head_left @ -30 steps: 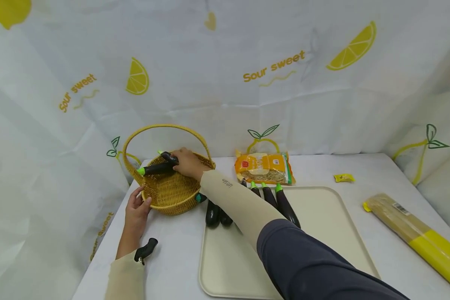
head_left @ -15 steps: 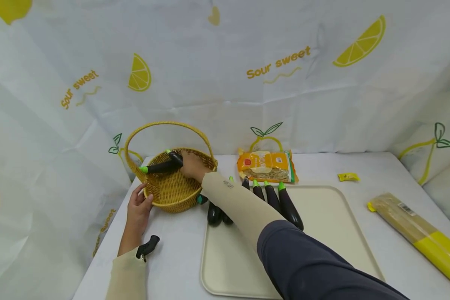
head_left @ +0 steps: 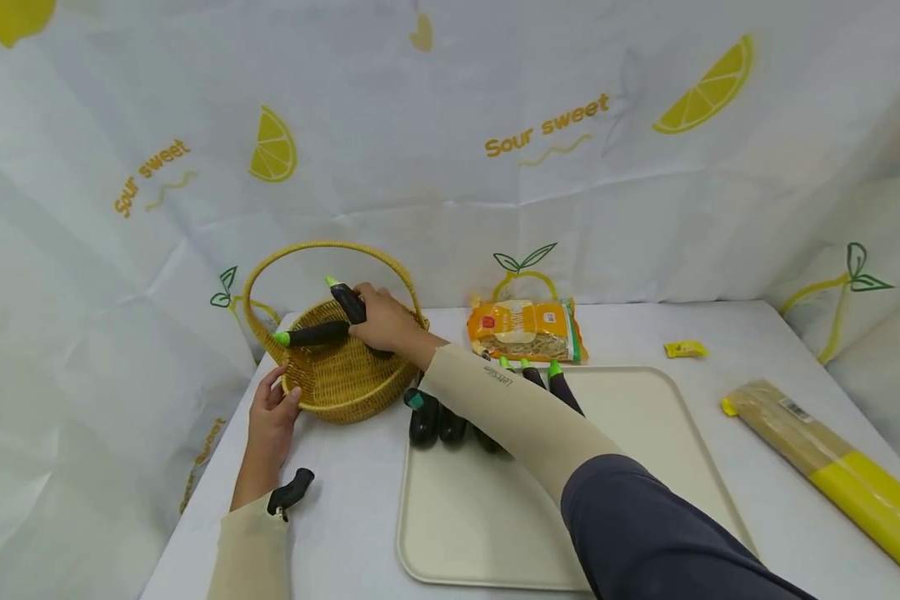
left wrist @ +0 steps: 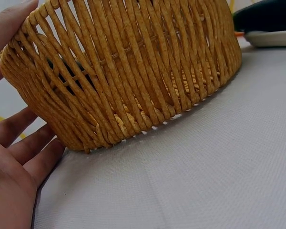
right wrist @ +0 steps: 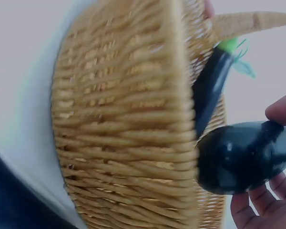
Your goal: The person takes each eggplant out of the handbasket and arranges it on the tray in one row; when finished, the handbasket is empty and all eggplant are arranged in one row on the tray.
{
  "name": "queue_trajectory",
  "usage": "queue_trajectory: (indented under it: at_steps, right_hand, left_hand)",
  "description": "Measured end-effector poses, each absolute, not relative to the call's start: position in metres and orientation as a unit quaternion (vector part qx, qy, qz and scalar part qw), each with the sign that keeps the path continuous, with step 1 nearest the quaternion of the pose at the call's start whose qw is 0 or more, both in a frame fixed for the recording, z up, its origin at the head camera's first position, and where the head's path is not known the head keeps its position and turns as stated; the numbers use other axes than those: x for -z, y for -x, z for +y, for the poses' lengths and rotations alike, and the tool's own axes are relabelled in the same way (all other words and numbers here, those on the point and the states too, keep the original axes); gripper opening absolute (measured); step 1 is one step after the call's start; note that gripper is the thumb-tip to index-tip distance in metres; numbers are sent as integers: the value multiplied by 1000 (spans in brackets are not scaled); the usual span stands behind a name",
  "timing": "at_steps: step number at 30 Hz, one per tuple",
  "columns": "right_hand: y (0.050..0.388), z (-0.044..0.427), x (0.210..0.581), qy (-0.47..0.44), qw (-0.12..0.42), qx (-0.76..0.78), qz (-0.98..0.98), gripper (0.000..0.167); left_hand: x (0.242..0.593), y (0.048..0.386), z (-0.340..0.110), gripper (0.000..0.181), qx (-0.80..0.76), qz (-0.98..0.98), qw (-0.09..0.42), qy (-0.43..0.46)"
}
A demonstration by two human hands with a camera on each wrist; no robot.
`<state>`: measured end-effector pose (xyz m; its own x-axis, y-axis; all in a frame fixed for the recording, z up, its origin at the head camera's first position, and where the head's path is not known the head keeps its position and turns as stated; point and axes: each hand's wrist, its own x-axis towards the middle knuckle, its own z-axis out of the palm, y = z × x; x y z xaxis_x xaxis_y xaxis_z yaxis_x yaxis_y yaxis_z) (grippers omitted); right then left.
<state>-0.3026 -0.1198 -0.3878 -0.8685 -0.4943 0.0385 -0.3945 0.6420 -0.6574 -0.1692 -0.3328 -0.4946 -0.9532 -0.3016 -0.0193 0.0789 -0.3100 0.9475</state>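
My right hand (head_left: 386, 321) grips a dark eggplant (right wrist: 245, 155) over the wicker basket (head_left: 345, 409). Its green stem end points up and to the left; the rounded end overlaps the basket's rim in the right wrist view. A second eggplant (head_left: 317, 335) lies inside, its green tip against the left rim by the handle. At the basket's left side my left hand (head_left: 272, 417) holds on, with the thumb near the rim and the other fingers along the woven wall (left wrist: 124, 71). The basket stands on the white cloth.
Several eggplants (head_left: 451, 426) lie along the far side of a beige tray (head_left: 510, 533), partly behind my right forearm. An orange packet (head_left: 525, 331) stands behind it. Rightward lie a small yellow packet (head_left: 685, 349) and a long brown-and-yellow package (head_left: 832, 458). A printed curtain hangs behind.
After dipping lower into the basket half a second ago, my right hand has risen with the eggplant, whose stem end now stands higher. My left hand keeps its place at the basket.
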Motion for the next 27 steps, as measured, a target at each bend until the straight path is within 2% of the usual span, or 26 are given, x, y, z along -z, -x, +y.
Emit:
queue_trajectory:
  at_steps: [10, 27]
  right_hand:
    - [272, -84, 368, 287, 70, 422, 857, 66]
    - [252, 7, 392, 243, 48, 476, 844, 66]
  left_hand:
    - [497, 166, -337, 50, 799, -582, 134, -77]
    - [493, 167, -333, 51, 810, -569, 115, -87]
